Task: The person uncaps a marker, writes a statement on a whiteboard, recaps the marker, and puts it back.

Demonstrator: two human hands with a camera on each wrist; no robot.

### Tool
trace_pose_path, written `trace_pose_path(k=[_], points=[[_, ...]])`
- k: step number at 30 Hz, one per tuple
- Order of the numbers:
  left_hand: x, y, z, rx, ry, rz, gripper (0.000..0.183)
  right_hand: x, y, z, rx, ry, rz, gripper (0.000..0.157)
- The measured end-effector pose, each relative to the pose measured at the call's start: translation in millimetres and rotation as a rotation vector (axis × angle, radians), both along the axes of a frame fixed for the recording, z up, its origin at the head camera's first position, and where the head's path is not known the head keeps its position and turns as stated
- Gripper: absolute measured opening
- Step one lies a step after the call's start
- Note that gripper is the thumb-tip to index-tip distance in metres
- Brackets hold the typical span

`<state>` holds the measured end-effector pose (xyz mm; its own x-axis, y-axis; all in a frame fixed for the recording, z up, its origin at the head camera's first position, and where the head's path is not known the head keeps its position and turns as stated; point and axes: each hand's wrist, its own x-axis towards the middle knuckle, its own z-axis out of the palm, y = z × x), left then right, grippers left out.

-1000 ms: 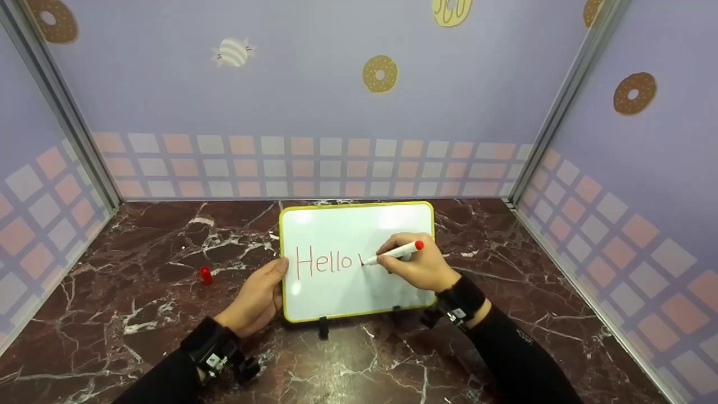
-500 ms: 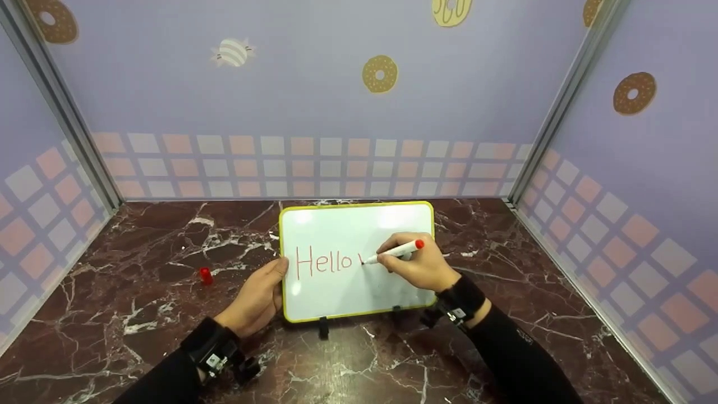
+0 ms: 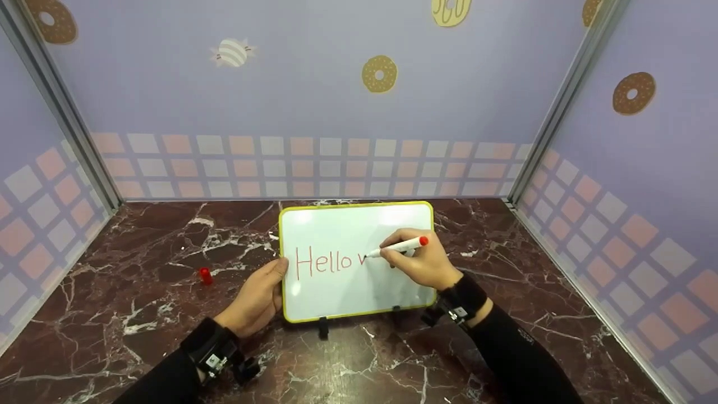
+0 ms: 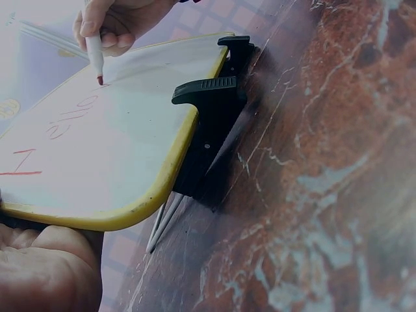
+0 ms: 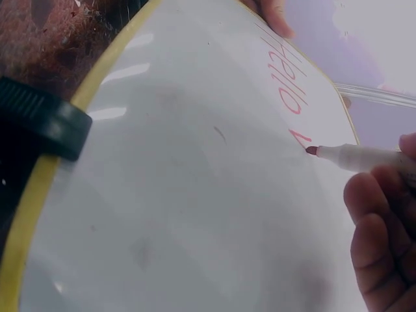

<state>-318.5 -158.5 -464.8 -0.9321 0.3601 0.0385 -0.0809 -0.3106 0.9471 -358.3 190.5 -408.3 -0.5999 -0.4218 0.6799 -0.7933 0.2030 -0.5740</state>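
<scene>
A small whiteboard [image 3: 336,297] with a yellow frame leans back on the marble table, propped on a stand with black clips [image 4: 208,91]. Red handwriting [image 3: 324,262] on it reads "Hello", followed by a short v-like stroke. My left hand [image 3: 255,297] grips the board's left edge, thumb on the frame and fingers behind it, partly hidden. My right hand [image 3: 423,261] pinches a white marker [image 5: 364,158] with a red end. Its uncapped tip is right at the end of the newest stroke in the right wrist view.
A red marker cap [image 3: 206,275] stands on the marble table [image 3: 140,353] left of the board. Purple patterned panels [image 3: 303,101] enclose the table at the back and both sides. Thin stand legs [image 4: 162,221] show behind the board in the left wrist view.
The right hand and marker have shifted slightly up and to the right. The single slanted stroke after "Hello" has become a v-like shape. The left hand and board have stayed put.
</scene>
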Motion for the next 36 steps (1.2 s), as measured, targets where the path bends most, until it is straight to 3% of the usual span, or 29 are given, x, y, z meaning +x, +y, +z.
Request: trace_pose_path(k=[13, 36], points=[[-0.2, 0.5, 0.2, 0.001, -0.017, 0.014, 0.058, -2.1, 0.7, 0.9, 0.002, 0.038, -0.038, 0.012], [-0.1, 0.3, -1.0, 0.001, -0.005, 0.021, 0.06, -1.0, 1.9, 0.9, 0.011, -0.011, -0.011, 0.014]])
